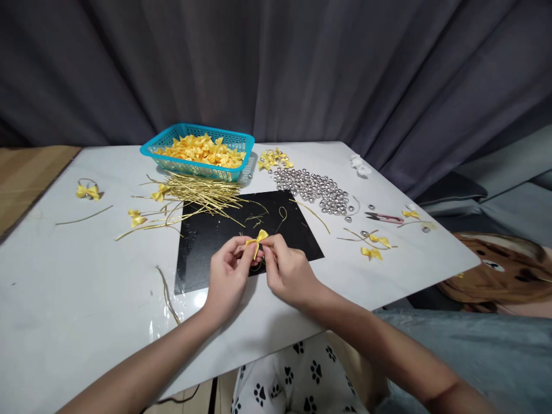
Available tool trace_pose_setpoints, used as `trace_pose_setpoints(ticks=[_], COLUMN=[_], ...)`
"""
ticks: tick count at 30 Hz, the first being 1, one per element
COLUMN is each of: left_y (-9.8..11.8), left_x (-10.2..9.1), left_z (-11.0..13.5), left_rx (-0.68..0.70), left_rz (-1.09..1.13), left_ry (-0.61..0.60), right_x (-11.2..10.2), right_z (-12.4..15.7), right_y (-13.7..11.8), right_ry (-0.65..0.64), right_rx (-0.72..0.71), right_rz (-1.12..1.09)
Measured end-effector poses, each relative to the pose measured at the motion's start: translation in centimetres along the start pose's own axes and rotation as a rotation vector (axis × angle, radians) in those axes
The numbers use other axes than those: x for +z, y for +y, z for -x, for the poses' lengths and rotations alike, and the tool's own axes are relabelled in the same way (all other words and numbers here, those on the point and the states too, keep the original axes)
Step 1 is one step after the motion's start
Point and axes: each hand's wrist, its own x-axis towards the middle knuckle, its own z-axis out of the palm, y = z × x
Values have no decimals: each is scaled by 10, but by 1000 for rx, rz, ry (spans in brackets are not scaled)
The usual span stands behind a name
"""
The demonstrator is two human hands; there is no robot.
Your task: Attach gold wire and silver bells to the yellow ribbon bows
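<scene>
Bare forearms [371, 333] overhang tabletop [86, 276], left fingers [247, 259] pinching yellow bow [261, 235], right fingers [274, 244] pinching its other side, likely steadying it

Dark grey pleated cloth curtain [207, 63] hanging right across my twelve o'clock, brown bear-faced cushion [513, 267] lying around my three, flat tan surface [30, 175] at my ten!

Hands [228, 270] near each other, fingers [271, 261] pinched, bare forearms [181, 351] slanting inward
</scene>
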Motion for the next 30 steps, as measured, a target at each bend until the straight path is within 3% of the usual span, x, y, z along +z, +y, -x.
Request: trace_pose_setpoints(ticks=[5, 14, 20, 25, 30], left_y=[0, -7, -4, 13, 11], left_x=[0, -5, -13, -17, -26], left_z=[6, 15, 2, -1, 0], left_rx=[139, 550, 1067, 1245, 1335], left_rz=[-131, -406, -523, -660, -769], left_ry=[63, 112, 38, -33, -108], right_x=[3, 5, 1, -2, 2], right_z=[1, 5, 5, 4, 4], right_y=[-7, -13, -12, -11, -9], right_ry=[92, 201, 173, 202, 240], right_rx=[-29, -105, -77, -193, -244], right_rz=[2, -38, -135, -20, -8])
